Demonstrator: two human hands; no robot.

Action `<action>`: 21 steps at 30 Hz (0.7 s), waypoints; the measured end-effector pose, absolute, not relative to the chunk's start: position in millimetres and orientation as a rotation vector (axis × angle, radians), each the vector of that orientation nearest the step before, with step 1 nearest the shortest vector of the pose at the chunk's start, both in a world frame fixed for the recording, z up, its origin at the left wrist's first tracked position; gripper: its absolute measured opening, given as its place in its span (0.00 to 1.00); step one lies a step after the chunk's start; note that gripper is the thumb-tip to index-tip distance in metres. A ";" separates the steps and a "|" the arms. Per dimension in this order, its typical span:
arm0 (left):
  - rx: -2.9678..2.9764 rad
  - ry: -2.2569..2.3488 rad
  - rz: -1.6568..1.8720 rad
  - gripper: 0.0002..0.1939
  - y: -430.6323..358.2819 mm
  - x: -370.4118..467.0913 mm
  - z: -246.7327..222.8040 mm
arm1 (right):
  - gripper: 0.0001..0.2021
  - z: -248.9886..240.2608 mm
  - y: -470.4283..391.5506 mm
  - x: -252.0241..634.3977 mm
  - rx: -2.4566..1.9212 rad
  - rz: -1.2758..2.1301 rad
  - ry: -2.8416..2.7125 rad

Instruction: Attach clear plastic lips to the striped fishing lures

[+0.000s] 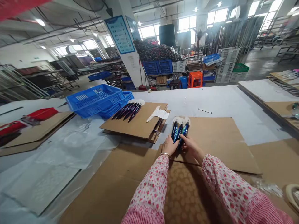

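Three blue, shiny, fish-shaped pieces (pixel 180 132) lie side by side at the left edge of a brown cardboard sheet (pixel 217 137), with pale round tabs at their far ends. My left hand (pixel 170 145) is closed against the near left side of the group. From the right, my right hand (pixel 191 147) presses the rightmost piece with thumb and fingers. The near ends of the pieces are partly hidden by my hands. To the left, several dark, slender pieces (pixel 128 111) lie in a row on stacked cardboard (pixel 140 128).
Blue crates (pixel 93 99) stand behind the stacked cardboard. A torn white paper (pixel 158 114) lies on that stack. A thin metal rod (pixel 205 110) is on the white table. Red items (pixel 43 114) lie far left, and a tape roll (pixel 291 194) sits near right.
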State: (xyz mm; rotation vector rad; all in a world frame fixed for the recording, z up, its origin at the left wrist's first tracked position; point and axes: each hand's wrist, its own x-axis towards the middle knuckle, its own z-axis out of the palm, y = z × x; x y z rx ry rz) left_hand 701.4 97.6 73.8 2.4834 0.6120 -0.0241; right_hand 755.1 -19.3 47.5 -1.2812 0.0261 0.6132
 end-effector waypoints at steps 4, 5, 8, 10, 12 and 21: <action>2.423 0.611 -0.008 0.28 71.1 679.4 101.6 | 0.19 66.3 -31.0 734.4 -1.310 0.570 0.063; 2.409 0.620 0.003 0.29 61.6 667.2 109.1 | 0.19 74.0 -38.3 723.0 -1.308 0.562 0.054; 2.353 0.614 0.055 0.32 22.8 608.6 120.7 | 0.24 95.6 -76.8 669.9 -1.292 0.563 0.009; 2.237 0.564 0.132 0.35 -13.4 553.6 113.1 | 0.26 101.7 -116.0 621.6 -1.308 0.567 -0.032; 2.094 0.551 0.154 0.37 -55.8 493.5 94.8 | 0.25 98.9 -160.6 568.9 -1.363 0.567 -0.099; 2.041 0.652 -0.104 0.33 -166.3 357.7 53.9 | 0.22 75.2 -285.0 453.1 -1.555 0.714 -0.156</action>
